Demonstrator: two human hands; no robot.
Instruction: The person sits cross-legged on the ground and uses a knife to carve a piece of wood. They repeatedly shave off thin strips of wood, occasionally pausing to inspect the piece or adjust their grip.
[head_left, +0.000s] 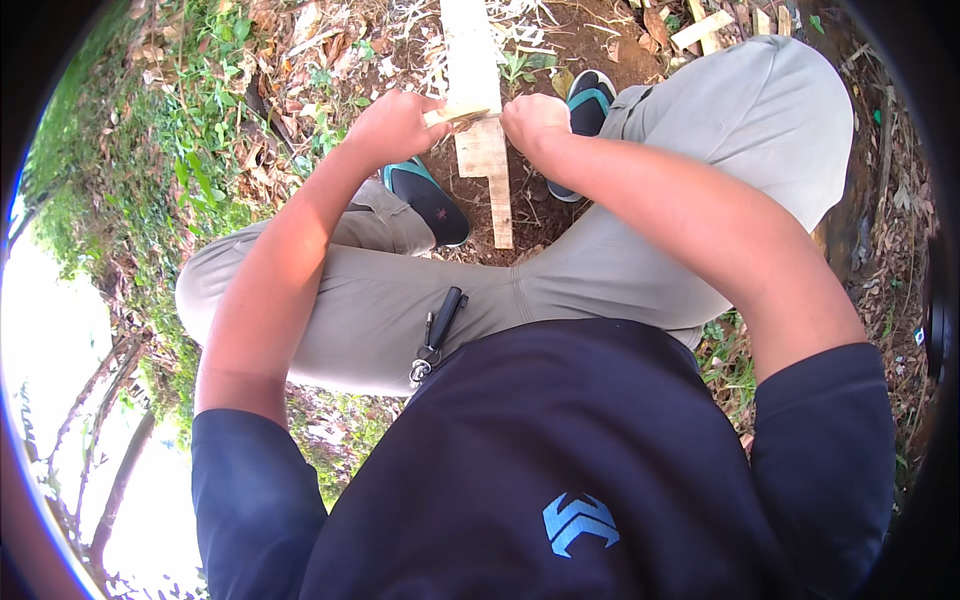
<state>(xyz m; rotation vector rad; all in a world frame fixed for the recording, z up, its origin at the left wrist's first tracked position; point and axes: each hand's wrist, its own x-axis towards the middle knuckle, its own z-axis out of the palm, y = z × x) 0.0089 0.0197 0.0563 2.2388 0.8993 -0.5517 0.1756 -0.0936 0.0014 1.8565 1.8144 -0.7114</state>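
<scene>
My left hand (395, 130) is closed round a short pale piece of wood (445, 115) that points to the right. Close by on the right, my right hand (535, 120) is a fist. A thin dark edge shows between the hands, but what the right fist grips is hidden. Beneath both hands lies a long pale wooden board (468, 50), running away from me between my feet. Its near end (484, 158) is notched and narrows to a strip on the right.
My feet, in dark socks and teal-strapped sandals (425, 195), flank the board. Keys (425, 365) with a black fob lie on my grey trousers. Wood offcuts (703, 30) and shavings are scattered on the soil ahead. Green plants (200, 170) and dry leaves cover the left side.
</scene>
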